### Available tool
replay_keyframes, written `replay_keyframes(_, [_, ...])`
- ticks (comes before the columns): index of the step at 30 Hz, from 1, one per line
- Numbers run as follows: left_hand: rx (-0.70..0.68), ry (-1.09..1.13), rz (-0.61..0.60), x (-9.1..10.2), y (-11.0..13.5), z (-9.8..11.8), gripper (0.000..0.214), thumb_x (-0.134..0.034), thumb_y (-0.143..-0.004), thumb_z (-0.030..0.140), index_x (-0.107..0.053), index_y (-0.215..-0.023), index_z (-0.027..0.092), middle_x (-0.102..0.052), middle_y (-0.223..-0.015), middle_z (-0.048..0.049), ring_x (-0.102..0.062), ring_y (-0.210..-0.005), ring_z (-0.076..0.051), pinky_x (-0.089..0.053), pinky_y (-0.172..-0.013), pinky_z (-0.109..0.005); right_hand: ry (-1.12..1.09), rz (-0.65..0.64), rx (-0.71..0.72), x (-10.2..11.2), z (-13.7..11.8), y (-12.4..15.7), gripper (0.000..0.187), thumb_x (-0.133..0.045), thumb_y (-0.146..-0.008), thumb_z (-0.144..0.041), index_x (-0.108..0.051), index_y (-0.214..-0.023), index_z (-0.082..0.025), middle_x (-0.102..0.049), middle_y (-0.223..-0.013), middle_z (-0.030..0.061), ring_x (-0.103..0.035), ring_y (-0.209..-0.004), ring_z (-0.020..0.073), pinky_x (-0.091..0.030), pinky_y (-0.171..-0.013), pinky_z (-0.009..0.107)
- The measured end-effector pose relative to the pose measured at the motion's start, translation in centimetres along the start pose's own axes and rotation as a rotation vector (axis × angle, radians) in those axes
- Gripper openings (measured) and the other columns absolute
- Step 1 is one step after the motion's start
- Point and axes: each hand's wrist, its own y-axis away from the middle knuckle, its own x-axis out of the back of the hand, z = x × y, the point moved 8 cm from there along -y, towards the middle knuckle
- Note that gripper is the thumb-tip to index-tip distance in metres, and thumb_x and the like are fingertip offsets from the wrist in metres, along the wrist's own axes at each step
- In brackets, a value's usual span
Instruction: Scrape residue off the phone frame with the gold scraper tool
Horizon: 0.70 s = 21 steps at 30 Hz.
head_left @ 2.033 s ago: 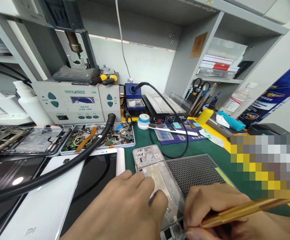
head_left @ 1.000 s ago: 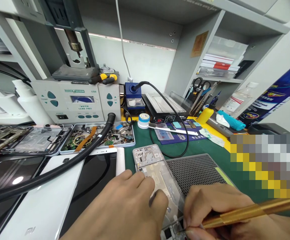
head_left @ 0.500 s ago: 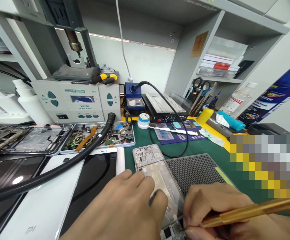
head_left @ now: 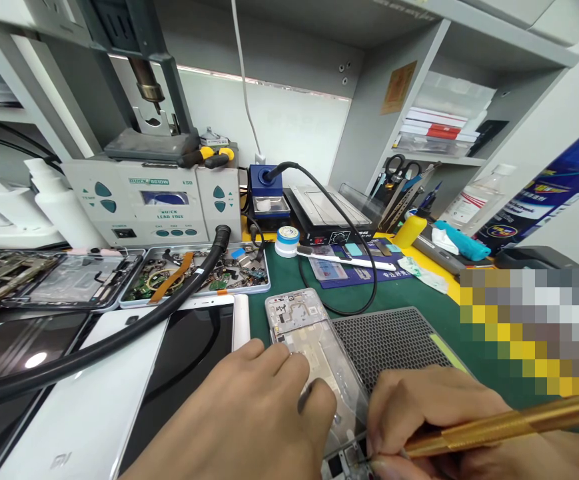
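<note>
An opened phone frame (head_left: 305, 333) lies on the green mat, its inner side up. My left hand (head_left: 249, 413) rests on its left edge with the fingers curled over it, pressing it down. My right hand (head_left: 434, 420) pinches a gold-coloured tool (head_left: 499, 421) like a pen, and the fine tip touches the bottom end of the phone frame near the lower edge of the view. The handle sticks out to the right.
A dark perforated pad (head_left: 389, 340) lies right of the phone. White phones (head_left: 89, 407) and a thick black hose (head_left: 119, 333) lie to the left. A tray of small parts (head_left: 194, 275), a rework station (head_left: 154, 200), a hot plate (head_left: 329, 213) and bottles stand behind.
Almost nothing moved. The gold tool's handle has tilted slightly while its tip stays at the phone's bottom end. My left hand holds still.
</note>
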Motion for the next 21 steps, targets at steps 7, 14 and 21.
replay_keyframes(7, [-0.007,0.025,-0.02,-0.12,0.19,0.05,0.007,-0.064,-0.098,0.017,-0.065,-0.094,0.023,-0.067,-0.091,-0.0017,-0.059,-0.077,-0.024,-0.049,-0.071,-0.038,-0.016,0.013,-0.002,0.35,-0.3,-0.51,0.015,-0.074,-0.09,-0.016,-0.063,-0.087,-0.025,-0.069,-0.079,-0.0047,-0.063,-0.067,0.0118,-0.047,-0.064,0.025])
replay_keyframes(14, [0.0,0.015,-0.025,-0.21,0.08,0.01,0.011,-0.061,-0.099,0.014,-0.064,-0.094,0.024,-0.066,-0.09,-0.0013,-0.059,-0.077,-0.026,-0.049,-0.071,-0.04,0.009,-0.025,0.0,0.1,-0.27,-0.55,0.02,-0.076,-0.088,-0.013,-0.06,-0.088,-0.026,-0.069,-0.081,-0.0073,-0.064,-0.07,0.01,-0.047,-0.068,0.023])
replay_keyframes(21, [-0.004,0.002,0.008,-0.02,0.0,-0.06,0.008,-0.063,-0.099,0.018,-0.064,-0.095,0.024,-0.066,-0.091,-0.0016,-0.059,-0.078,-0.026,-0.047,-0.07,-0.04,0.017,-0.015,-0.012,0.19,-0.18,-0.4,0.016,-0.074,-0.09,-0.015,-0.063,-0.086,-0.025,-0.07,-0.079,-0.0037,-0.065,-0.068,0.0123,-0.049,-0.065,0.024])
